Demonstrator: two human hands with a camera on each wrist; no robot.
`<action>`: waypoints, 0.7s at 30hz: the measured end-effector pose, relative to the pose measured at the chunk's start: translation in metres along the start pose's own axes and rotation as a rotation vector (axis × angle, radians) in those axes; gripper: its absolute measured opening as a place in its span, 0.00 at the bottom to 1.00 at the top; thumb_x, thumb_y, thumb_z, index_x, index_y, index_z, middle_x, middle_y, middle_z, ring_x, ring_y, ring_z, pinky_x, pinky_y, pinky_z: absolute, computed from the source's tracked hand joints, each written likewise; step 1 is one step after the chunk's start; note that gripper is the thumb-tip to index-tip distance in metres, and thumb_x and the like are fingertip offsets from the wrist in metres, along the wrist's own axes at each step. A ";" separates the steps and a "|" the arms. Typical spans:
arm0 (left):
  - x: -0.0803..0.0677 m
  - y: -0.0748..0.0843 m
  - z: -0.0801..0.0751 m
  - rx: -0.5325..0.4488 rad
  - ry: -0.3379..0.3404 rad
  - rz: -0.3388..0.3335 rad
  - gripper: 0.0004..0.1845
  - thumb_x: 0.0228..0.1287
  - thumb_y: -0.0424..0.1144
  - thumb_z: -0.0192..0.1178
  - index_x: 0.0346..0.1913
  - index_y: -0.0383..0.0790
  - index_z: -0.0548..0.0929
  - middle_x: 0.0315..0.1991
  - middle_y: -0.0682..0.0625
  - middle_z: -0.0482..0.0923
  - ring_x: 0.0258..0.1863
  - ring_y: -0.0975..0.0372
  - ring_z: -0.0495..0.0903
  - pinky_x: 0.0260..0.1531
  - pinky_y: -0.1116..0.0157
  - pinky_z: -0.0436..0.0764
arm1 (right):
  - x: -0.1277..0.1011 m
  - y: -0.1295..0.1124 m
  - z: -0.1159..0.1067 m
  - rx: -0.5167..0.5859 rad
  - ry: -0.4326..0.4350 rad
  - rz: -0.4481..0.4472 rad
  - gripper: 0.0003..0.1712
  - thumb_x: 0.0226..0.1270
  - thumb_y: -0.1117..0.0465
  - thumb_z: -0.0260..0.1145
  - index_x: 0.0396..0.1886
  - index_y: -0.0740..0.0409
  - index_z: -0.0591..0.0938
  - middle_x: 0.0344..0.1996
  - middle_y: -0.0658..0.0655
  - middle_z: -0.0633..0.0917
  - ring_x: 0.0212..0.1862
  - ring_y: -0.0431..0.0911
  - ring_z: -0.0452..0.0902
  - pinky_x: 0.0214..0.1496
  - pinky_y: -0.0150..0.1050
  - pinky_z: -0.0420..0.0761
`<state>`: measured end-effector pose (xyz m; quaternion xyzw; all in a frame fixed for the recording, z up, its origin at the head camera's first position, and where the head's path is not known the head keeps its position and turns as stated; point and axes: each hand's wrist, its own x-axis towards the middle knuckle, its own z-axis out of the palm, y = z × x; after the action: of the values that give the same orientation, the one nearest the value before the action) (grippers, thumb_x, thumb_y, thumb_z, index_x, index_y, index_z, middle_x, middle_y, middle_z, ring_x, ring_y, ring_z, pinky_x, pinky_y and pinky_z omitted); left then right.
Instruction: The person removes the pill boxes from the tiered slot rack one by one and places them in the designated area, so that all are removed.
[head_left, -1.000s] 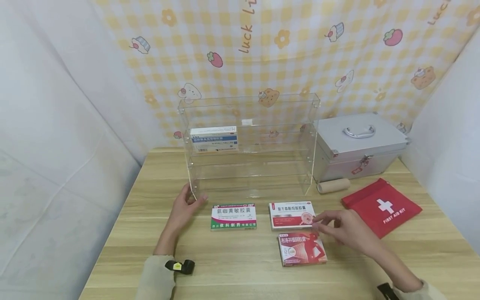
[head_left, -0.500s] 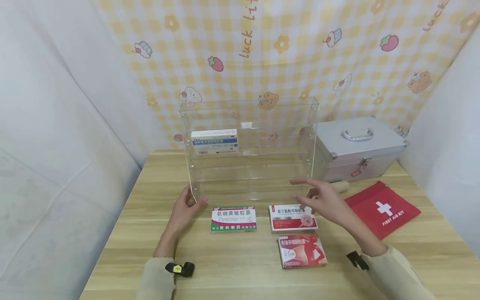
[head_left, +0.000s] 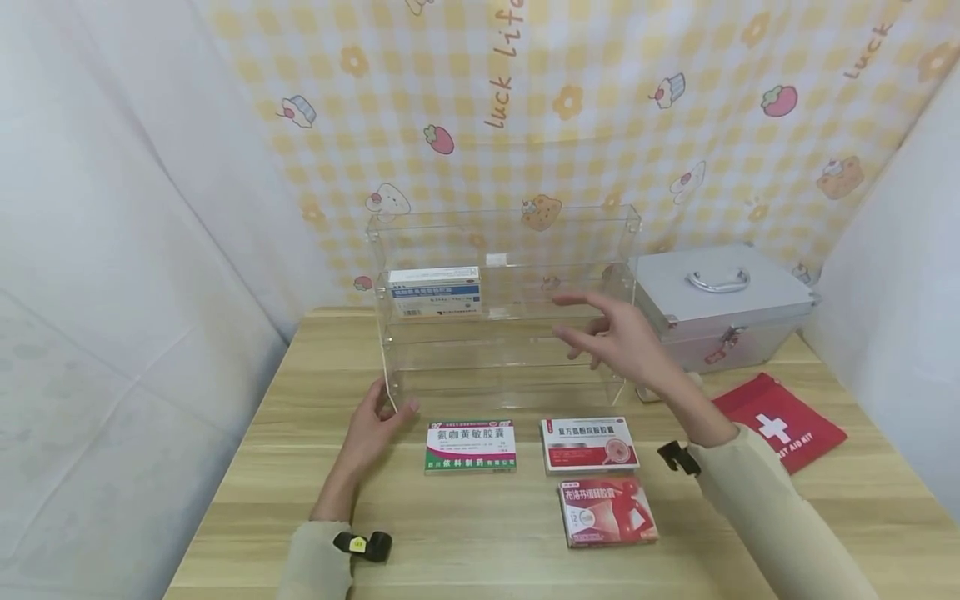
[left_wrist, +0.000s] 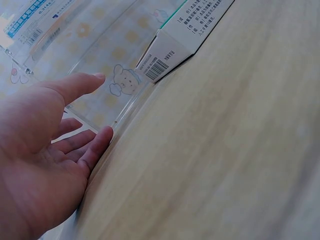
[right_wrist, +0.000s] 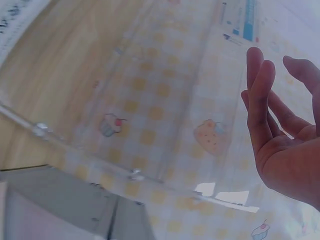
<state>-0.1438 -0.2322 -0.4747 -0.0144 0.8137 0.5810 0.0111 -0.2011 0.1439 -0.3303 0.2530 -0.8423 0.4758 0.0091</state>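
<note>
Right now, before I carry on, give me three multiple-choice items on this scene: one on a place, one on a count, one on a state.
1. Where is the blue-and-white box?
A. inside the clear shelf
B. on the metal case
C. on the red pouch

2. How many medicine boxes lie on the table in front of the shelf?
A. one
B. three
C. five

3. What is the right hand doing?
A. gripping a box
B. raised, fingers open, holding nothing
C. lying flat on the table

Answers: 1 A, it shows behind the clear front panel. 2 B, one green, two red. 3 B, both views show straight, empty fingers.
</note>
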 end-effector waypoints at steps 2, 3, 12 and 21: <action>-0.002 0.005 -0.001 -0.005 -0.008 -0.002 0.40 0.67 0.43 0.65 0.76 0.41 0.57 0.69 0.35 0.64 0.52 0.45 0.77 0.47 0.53 0.80 | 0.008 -0.009 0.000 -0.012 -0.003 -0.014 0.27 0.67 0.54 0.69 0.65 0.45 0.75 0.38 0.53 0.88 0.26 0.45 0.84 0.19 0.43 0.80; -0.002 0.004 -0.001 -0.008 -0.010 -0.005 0.40 0.67 0.43 0.65 0.76 0.41 0.57 0.69 0.35 0.64 0.51 0.45 0.78 0.46 0.54 0.80 | 0.011 -0.013 0.000 -0.019 -0.006 -0.017 0.27 0.67 0.53 0.69 0.65 0.44 0.75 0.38 0.52 0.88 0.26 0.45 0.84 0.19 0.43 0.80; 0.008 -0.025 0.000 -0.004 0.029 0.018 0.40 0.65 0.49 0.66 0.75 0.50 0.58 0.69 0.40 0.65 0.52 0.47 0.78 0.46 0.55 0.81 | 0.043 -0.035 0.007 -0.013 -0.030 -0.032 0.25 0.66 0.45 0.68 0.62 0.40 0.77 0.46 0.48 0.86 0.27 0.45 0.84 0.21 0.46 0.81; 0.009 -0.025 0.001 -0.017 0.020 -0.007 0.41 0.66 0.44 0.65 0.76 0.45 0.56 0.70 0.37 0.63 0.49 0.46 0.79 0.44 0.55 0.81 | 0.070 -0.040 0.018 0.027 -0.088 -0.007 0.25 0.67 0.49 0.68 0.63 0.46 0.77 0.56 0.51 0.81 0.28 0.49 0.84 0.22 0.48 0.81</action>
<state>-0.1522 -0.2393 -0.4992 -0.0230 0.8088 0.5877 0.0050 -0.2412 0.0837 -0.2902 0.2767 -0.8345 0.4756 -0.0295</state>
